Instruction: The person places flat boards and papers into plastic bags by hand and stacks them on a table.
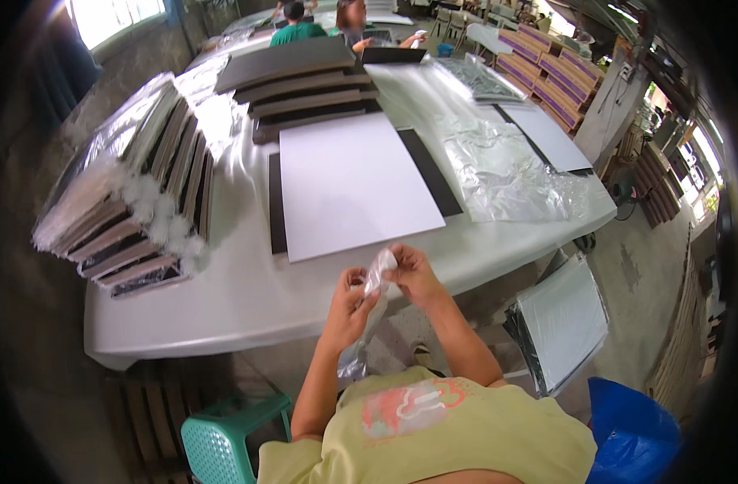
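Film (pixel 380 271) just below frame centre is pinched by left hand (pixel 349 311) and right hand (pixel 414 276). It seems light, soft, slippery; best hold is its edge.

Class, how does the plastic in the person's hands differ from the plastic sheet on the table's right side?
The held plastic is bunched between the left hand and right hand; the lying sheet is spread out. The held plastic hangs before the table; the lying sheet rests on it. Both are shiny plastic.
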The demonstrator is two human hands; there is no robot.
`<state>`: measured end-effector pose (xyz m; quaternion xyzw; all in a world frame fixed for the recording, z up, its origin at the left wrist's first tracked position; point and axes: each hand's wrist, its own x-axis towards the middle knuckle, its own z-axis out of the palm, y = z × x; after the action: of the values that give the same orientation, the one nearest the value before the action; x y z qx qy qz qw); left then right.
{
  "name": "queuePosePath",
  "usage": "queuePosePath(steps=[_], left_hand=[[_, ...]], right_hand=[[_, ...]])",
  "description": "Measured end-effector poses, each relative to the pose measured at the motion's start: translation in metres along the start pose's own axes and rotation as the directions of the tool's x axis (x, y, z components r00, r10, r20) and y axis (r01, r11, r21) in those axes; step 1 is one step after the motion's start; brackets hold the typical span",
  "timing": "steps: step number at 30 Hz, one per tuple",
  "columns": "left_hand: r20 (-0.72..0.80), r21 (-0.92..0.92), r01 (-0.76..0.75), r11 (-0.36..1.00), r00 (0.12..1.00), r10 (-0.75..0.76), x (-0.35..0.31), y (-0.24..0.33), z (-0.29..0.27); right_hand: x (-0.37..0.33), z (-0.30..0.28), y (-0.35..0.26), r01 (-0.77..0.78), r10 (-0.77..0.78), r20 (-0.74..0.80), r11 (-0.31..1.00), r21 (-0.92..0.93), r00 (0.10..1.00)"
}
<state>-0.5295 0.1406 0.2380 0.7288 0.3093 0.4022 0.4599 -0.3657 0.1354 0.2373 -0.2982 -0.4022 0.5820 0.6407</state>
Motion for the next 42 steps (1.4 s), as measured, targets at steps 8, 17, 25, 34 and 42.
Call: queuePosePath(steps=[8, 17, 25, 34, 42], left_hand=[[-0.061, 0.005, 0.066, 0.998, 0.996, -0.066, 0.001, 0.050, -0.007], [-0.015, -0.342, 0.203, 0.918, 0.975, -0.221, 0.004, 0.026, -0.008], [-0.022, -0.454, 0.356, 0.817, 0.912, -0.409, 0.015, 0.008, 0.000], [-0.164, -0.723, 0.172, 0.669, 0.898, -0.408, 0.017, 0.023, 0.002], [-0.081, -0.835, 0.191, 0.516, 0.885, -0.459, 0.015, 0.025, -0.004]], right_hand=[[0.000, -0.002, -0.032, 0.100, -0.098, 0.019, 0.975, -0.200, 0.995], [-0.004, 0.011, -0.037, 0.139, -0.196, -0.091, 0.892, -0.429, 0.976], [-0.012, 0.043, -0.032, 0.263, -0.555, 0.285, -0.121, -0.957, 0.782], [-0.013, 0.049, -0.014, 0.132, -0.341, -0.260, 0.798, -0.587, 0.903], [-0.005, 0.052, -0.010, 0.217, -0.521, -0.169, 0.599, -0.771, 0.837]])
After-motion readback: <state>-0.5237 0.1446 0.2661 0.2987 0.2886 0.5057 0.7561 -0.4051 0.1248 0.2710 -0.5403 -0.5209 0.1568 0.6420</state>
